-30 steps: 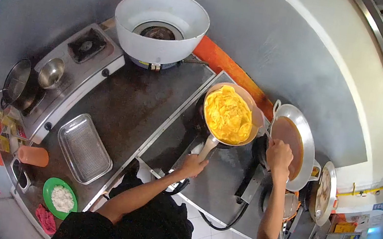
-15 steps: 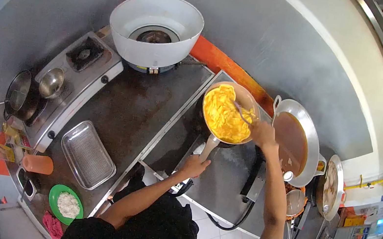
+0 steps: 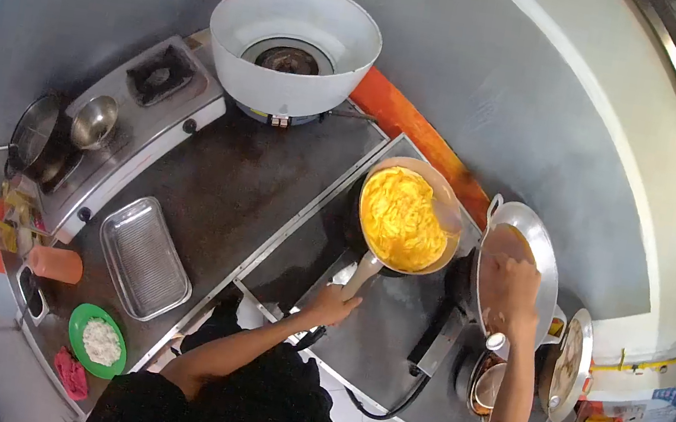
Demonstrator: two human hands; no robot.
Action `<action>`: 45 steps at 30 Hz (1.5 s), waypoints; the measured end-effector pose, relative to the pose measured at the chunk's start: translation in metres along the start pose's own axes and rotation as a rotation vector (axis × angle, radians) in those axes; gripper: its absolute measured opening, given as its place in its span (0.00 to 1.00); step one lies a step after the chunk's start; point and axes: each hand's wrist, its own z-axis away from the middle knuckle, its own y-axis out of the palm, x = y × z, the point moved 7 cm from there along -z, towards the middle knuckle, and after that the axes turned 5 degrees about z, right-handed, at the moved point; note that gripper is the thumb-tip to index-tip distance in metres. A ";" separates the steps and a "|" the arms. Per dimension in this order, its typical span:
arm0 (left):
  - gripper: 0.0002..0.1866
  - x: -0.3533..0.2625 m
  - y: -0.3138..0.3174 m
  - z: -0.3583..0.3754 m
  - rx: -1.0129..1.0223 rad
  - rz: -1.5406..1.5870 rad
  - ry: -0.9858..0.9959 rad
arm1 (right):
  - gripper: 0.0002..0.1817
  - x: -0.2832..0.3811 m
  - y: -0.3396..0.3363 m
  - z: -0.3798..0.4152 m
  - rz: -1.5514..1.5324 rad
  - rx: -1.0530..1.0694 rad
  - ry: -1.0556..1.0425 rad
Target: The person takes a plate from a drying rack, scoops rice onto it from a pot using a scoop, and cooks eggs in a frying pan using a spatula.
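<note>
My left hand (image 3: 333,305) is closed around the handle of a light-coloured frying pan (image 3: 359,277). The pan holds bright yellow egg (image 3: 403,221) in soft folds and stands over a burner. My right hand (image 3: 512,288) is closed, in line with the brown liquid (image 3: 509,247) in a large metal wok (image 3: 554,256). A thin metal utensil (image 3: 446,217), smeared by motion, shows at the pan's right side, toward that hand. Whether it is a fork or a spoon cannot be made out, and its handle is hardly visible.
A rectangular metal tray (image 3: 145,259), a green plate (image 3: 81,321) with white rice, and an orange cup (image 3: 55,264) stand on the left counter. Behind are a two-burner stove (image 3: 150,126) and a burner with a tall white ring (image 3: 286,90). Another wide pan (image 3: 566,367) sits right.
My right hand has moved right and toward me, from the pan's edge to over the wok. The utensil has shifted to the pan's right side. My left hand keeps the pan handle.
</note>
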 end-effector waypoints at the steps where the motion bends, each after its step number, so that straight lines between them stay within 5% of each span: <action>1: 0.21 0.001 0.001 -0.001 0.000 0.036 0.003 | 0.15 -0.008 0.014 -0.012 0.045 0.008 0.002; 6: 0.22 0.016 0.004 -0.008 -0.045 -0.020 -0.042 | 0.15 -0.044 0.118 -0.111 0.121 0.069 -0.048; 8: 0.23 0.013 0.001 -0.007 -0.068 -0.054 -0.035 | 0.22 -0.034 0.125 -0.152 -0.018 0.140 -0.031; 10: 0.23 0.013 0.002 -0.008 -0.093 -0.059 -0.006 | 0.18 -0.018 0.107 -0.184 -0.050 0.293 -0.136; 16: 0.22 0.009 0.003 -0.004 -0.068 -0.022 -0.076 | 0.18 0.043 0.082 -0.227 -0.143 0.211 -0.506; 23: 0.18 -0.003 0.001 0.003 -0.062 0.046 -0.082 | 0.08 0.094 0.060 -0.120 0.317 0.225 -0.768; 36: 0.21 0.011 0.002 -0.005 -0.067 0.014 -0.029 | 0.11 0.037 0.014 0.023 0.177 0.145 -0.403; 45: 0.22 0.020 0.005 -0.011 -0.059 0.001 -0.005 | 0.06 0.120 0.073 0.041 0.144 0.179 -0.368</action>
